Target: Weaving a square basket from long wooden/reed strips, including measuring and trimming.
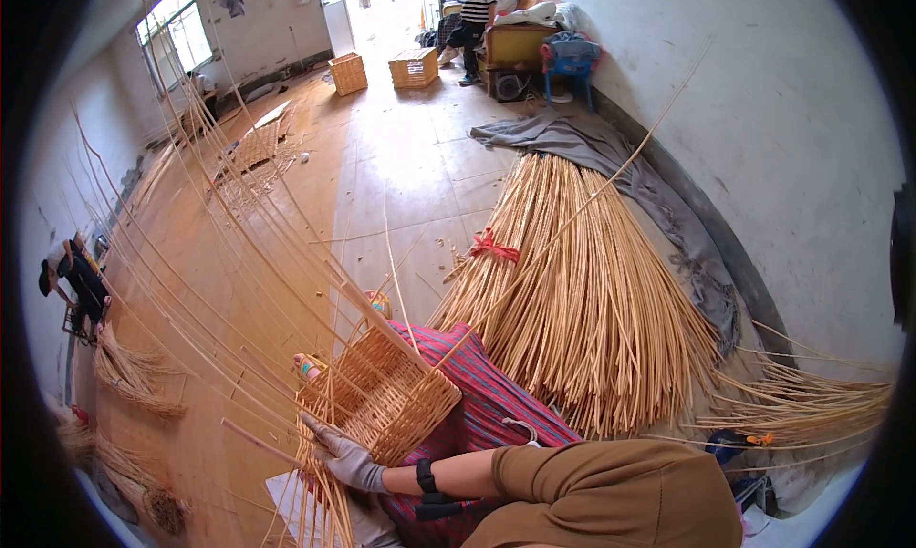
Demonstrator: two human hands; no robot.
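Observation:
A half-woven wicker basket (415,410) lies tilted on my lap, its hollow facing up and away. Long uncut rods fan out from its left side toward the window, and more hang down at its near corner. My right hand (348,460), in a pale grey glove, is closed at the basket's near left edge, where rods meet the weave. Below it, my left hand (370,521), also gloved, is mostly hidden under the right hand and the hanging rods; its fingers do not show. A striped pink and blue cloth (520,395) covers my legs beneath the basket.
A large bundle of peeled rods (592,310) with a red tie lies to the right, a grey cloth (563,133) at its far end. Loose rods (811,405) spread farther right. Two finished baskets (413,68) stand near the doorway. Other people sit at the back and far left.

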